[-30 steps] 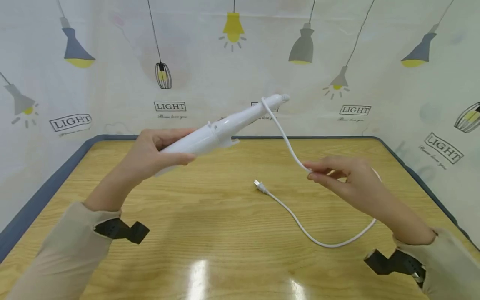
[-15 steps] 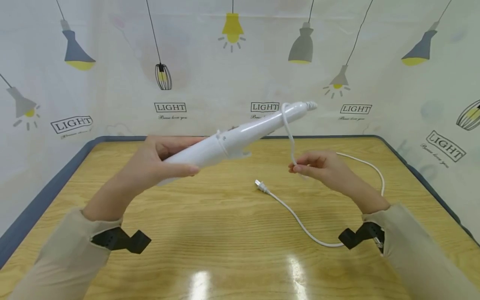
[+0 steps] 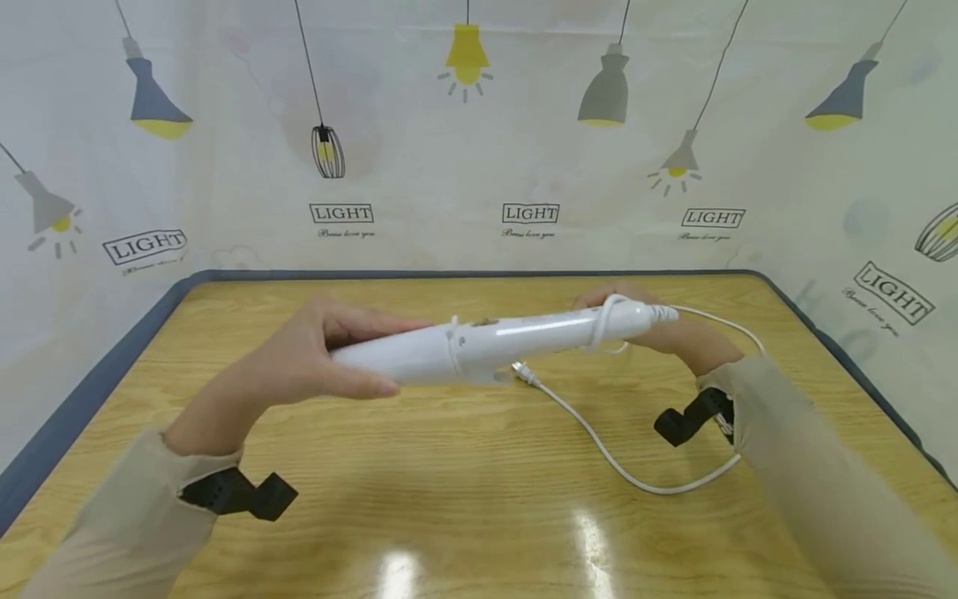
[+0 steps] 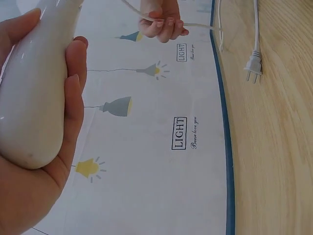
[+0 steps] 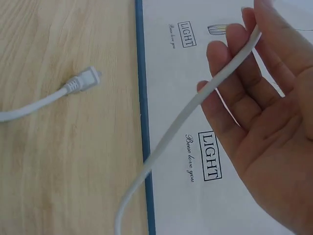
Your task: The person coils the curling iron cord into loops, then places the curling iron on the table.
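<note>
My left hand (image 3: 299,358) grips the thick end of a white wand-shaped electric appliance (image 3: 524,337), held nearly level above the table. In the left wrist view its rounded end sits in the palm. A turn of white cord (image 3: 604,320) goes round its narrow end, close to the ribbed cord outlet. Behind that end is my right hand (image 3: 684,337), partly hidden by the appliance. The right wrist view shows this hand pinching the cord (image 5: 181,120) near the thumb and index finger, with the other fingers loosely bent.
The two-pin plug (image 3: 526,373) lies on the wooden table (image 3: 419,491), its cord curving round to the right. A blue edge (image 3: 449,274) borders the tabletop. Behind it stands a pale backdrop (image 3: 404,150) printed with lamps.
The appliance has tipped from slanting upward to nearly level, and its narrow end has come down and right. My right hand has moved from in front to behind it, carrying the cord round.
</note>
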`<state>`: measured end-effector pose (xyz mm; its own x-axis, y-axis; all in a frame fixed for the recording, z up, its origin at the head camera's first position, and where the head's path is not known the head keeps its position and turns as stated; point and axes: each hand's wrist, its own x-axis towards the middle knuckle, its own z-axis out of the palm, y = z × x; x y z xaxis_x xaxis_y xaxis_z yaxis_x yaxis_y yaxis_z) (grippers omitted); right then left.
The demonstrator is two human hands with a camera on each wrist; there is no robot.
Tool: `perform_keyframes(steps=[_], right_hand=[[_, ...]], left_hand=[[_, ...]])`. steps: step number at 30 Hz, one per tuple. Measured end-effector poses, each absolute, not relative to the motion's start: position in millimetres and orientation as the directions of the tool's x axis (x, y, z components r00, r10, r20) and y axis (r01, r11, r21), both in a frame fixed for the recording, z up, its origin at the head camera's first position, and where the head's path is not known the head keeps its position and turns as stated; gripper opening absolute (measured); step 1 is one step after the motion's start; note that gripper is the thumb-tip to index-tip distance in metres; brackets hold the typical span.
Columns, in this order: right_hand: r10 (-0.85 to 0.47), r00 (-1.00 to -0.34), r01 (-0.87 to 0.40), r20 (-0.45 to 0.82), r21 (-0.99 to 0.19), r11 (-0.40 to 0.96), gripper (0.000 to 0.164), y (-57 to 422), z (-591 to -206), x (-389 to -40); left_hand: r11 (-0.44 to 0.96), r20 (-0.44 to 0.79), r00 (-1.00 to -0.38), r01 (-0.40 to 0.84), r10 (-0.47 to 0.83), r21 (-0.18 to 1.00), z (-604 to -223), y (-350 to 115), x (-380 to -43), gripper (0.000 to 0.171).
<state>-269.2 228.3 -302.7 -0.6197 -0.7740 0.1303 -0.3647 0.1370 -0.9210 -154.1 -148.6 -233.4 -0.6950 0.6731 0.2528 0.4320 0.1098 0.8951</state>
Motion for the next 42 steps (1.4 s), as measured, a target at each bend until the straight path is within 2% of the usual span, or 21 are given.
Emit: perform_keyframes(steps=[4,8,13,19,26,31,35,42], right_hand=[[-0.814,-0.581,-0.342,0.021,-0.914,0.22,0.025,218,-275,-265],[-0.803,-0.592,-0.393,-0.063,-0.848,0.356,0.008,209,-252,-262],[-0.784,-0.608,-0.418,-0.123,-0.79,0.449,0.014,202,-238,-264],[-0.797,-0.6,-0.479,-0.072,-0.765,0.43,0.011,198,-216,-264],[-0.73,-0.683,-0.523,0.004,-0.7,0.486,0.009,197,-191,-255],[-0.737,-0.676,-0.579,0.023,-0.634,0.512,0.007,200,-181,-245],[-0.756,-0.654,-0.615,0.04,-0.61,0.5,0.005,202,-174,-234],[-0.736,-0.675,-0.617,0.044,-0.581,0.531,0.005,202,-165,-207]], left_hand=[[0.099,0.244,-0.646,0.446,0.723,0.89,-235,-151,-152,0.051],[0.097,0.245,-0.612,0.47,0.752,0.877,-236,-153,-150,0.052],[0.135,0.21,-0.6,0.478,0.772,0.868,-239,-153,-151,0.051],[0.227,0.128,-0.618,0.462,0.775,0.857,-239,-153,-149,0.051],[0.284,0.09,-0.621,0.477,0.779,0.832,-243,-154,-151,0.047],[0.365,0.03,-0.681,0.429,0.731,0.827,-250,-151,-152,0.047],[0.45,-0.009,-0.764,0.369,0.645,0.813,-253,-148,-152,0.047],[0.558,0.004,-0.871,0.318,0.491,0.767,-250,-142,-154,0.05]])
